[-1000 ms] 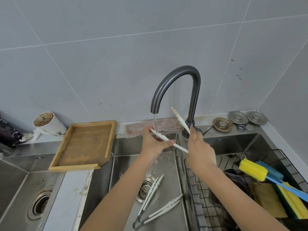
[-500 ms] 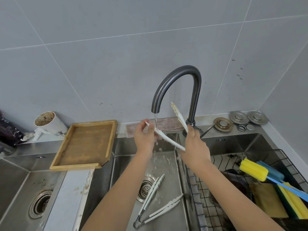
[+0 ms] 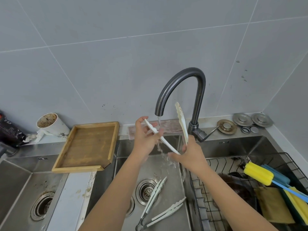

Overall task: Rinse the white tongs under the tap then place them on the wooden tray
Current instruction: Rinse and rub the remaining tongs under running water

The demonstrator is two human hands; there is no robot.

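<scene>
We held the white tongs [image 3: 168,144] spread open under the tap [image 3: 180,90], our right hand [image 3: 190,155] gripping the hinge end, our left hand [image 3: 145,137] pinching one wet arm. The wooden tray [image 3: 86,147] sat left of our left hand.

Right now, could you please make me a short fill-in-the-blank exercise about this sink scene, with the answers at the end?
1. Water from the tap runs onto the white tongs, which are held by ____ hands.
2. The wooden tray lies to the ____ of the tap.
3. A second pair of tongs lies at the bottom of the ____.
4. The sponge brush in the wire rack has a ____ head.

Answers: both; left; sink; yellow
</scene>
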